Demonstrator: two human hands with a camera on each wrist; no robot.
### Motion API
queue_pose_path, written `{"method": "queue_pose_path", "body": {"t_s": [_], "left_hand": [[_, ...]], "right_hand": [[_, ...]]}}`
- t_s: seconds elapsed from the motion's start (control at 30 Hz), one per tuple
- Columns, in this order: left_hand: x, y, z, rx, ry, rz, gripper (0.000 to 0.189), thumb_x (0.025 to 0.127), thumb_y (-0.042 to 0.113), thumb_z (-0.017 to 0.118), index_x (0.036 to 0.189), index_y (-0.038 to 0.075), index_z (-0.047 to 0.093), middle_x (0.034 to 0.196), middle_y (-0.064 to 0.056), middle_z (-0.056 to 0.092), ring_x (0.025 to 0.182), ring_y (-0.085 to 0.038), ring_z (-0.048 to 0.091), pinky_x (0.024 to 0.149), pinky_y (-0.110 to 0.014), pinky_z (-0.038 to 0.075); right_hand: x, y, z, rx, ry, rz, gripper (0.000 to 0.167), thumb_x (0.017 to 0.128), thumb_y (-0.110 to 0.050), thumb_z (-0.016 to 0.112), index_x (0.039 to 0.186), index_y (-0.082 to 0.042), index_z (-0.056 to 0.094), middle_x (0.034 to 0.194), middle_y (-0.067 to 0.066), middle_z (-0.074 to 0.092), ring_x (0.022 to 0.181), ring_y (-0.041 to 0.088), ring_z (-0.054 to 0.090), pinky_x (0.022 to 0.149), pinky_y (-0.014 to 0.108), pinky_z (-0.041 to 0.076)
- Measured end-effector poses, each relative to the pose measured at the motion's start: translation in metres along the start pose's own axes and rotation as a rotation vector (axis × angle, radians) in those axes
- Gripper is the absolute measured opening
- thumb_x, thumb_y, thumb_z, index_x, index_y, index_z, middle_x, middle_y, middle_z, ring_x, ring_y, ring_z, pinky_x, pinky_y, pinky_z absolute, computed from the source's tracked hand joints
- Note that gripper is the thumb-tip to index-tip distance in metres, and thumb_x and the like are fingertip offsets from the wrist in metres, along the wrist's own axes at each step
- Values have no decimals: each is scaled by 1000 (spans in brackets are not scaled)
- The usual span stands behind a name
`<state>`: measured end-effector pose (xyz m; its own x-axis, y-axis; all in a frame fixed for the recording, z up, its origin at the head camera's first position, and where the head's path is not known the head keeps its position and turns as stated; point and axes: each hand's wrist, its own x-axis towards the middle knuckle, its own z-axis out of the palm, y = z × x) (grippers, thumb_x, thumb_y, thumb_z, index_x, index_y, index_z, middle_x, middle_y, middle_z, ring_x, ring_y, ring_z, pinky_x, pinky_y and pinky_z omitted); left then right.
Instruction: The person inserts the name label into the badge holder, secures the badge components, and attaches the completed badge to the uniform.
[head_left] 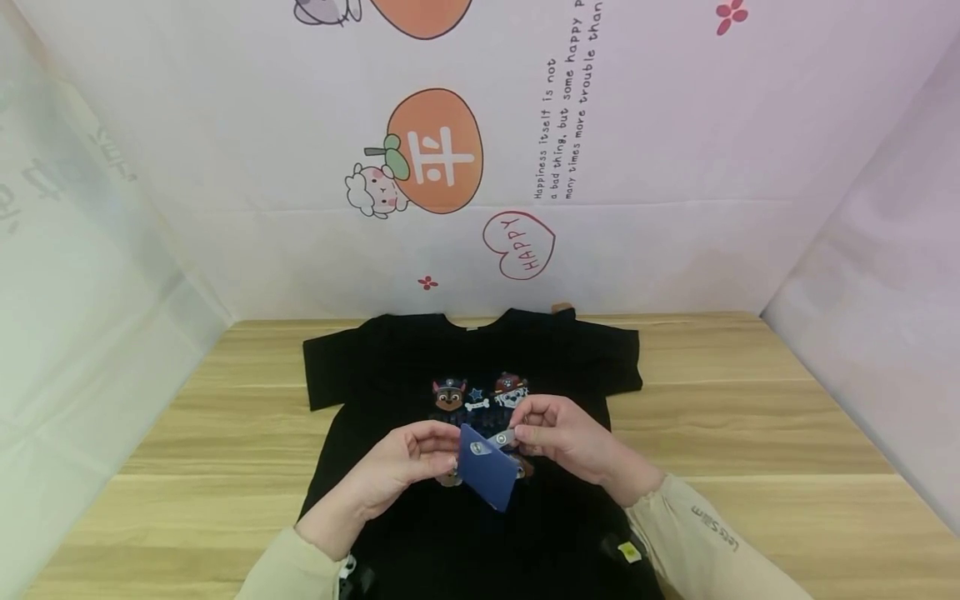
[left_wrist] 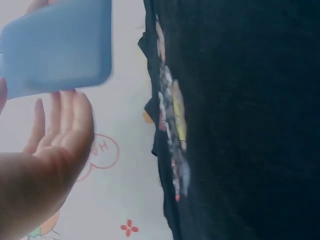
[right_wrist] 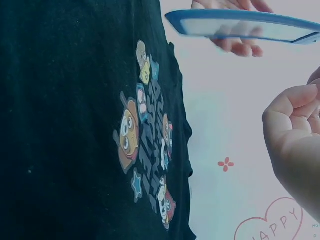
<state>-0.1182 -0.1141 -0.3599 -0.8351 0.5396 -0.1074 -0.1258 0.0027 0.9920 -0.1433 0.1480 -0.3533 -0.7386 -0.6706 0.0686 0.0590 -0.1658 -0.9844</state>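
A blue badge holder [head_left: 489, 477] hangs tilted above a black T-shirt [head_left: 405, 354]. My left hand [head_left: 416, 454] grips its left edge between thumb and fingers. In the left wrist view the holder [left_wrist: 62, 50] shows a flat blue face, with fingers reaching under it. A short grey strap [head_left: 501, 438] with a metal snap runs from the holder's slotted top, and my right hand [head_left: 561, 437] pinches the strap's far end. The right wrist view has the holder [right_wrist: 235, 24] nearly edge-on, with a pale window inside a blue rim. Cartoon dogs are printed on the shirt's chest.
The shirt lies spread on a wood-grain table [head_left: 750, 433], its collar toward the back. White printed cloth [head_left: 300, 250] hangs behind the table and along both sides. A small tan item [head_left: 562, 307] shows at the shirt's right shoulder.
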Motion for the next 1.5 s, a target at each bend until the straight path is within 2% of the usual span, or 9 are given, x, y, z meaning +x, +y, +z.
{"method": "queue_pose_path", "body": {"t_s": [0.07,0.2,0.4,0.53,0.67,0.77,1.03,1.27,1.5], "left_hand": [[0,3,3,42,5,22,48,89,12,65,126,-12,47,119,-15,62,108,-18,61,90,-25,50],[0,9,10,130,24,60,48,90,12,65,128,-10,46,127,-22,55,120,-32,53,100,-35,46],[5,15,20,169,53,80,45,88,14,67,126,-6,51,128,-24,53,121,-31,52,107,-48,36],[8,14,23,172,57,83,41,88,13,67,121,-6,55,126,-27,54,117,-29,55,100,-41,45],[10,13,25,154,53,64,39,88,12,67,120,-6,55,122,-27,57,105,-21,58,80,-31,50],[11,13,26,135,42,47,38,88,13,66,120,-6,55,117,-23,60,95,-18,58,71,-30,48],[13,15,29,160,25,36,36,91,20,63,118,-4,58,98,1,64,87,-13,56,74,-30,45],[15,15,30,185,61,42,35,92,23,62,115,-4,60,94,3,64,87,-14,54,78,-31,42],[17,15,30,194,54,49,37,92,25,63,108,-8,61,76,8,56,73,-10,48,67,-25,40]], "right_hand": [[0,-1,0,-17,4,-9,5,93,-17,60,91,-19,63,83,-9,64,75,3,57,68,15,49],[0,-3,-1,-52,10,-19,3,93,-18,61,91,-19,64,81,-8,64,70,4,53,65,15,47],[-2,-4,1,-99,30,0,4,92,-17,63,88,-20,64,77,-8,63,66,4,50,60,14,43],[-3,-4,1,-105,32,9,4,91,-18,63,88,-20,64,76,-8,61,65,4,49,59,14,42],[-3,-3,1,-99,27,10,4,91,-19,64,87,-19,63,76,-8,61,67,4,51,62,15,44],[-4,-3,1,-95,24,14,5,91,-20,64,87,-18,63,77,-8,61,69,4,53,65,15,46],[-3,-5,2,-147,39,10,4,91,-19,63,88,-20,62,74,-8,57,68,5,50,63,15,44],[0,-10,2,-181,41,4,4,90,-22,65,87,-22,62,75,-8,56,70,4,53,67,17,46],[2,-11,3,-223,47,-1,5,90,-18,65,87,-21,61,74,-7,57,70,5,54,69,20,47]]}}
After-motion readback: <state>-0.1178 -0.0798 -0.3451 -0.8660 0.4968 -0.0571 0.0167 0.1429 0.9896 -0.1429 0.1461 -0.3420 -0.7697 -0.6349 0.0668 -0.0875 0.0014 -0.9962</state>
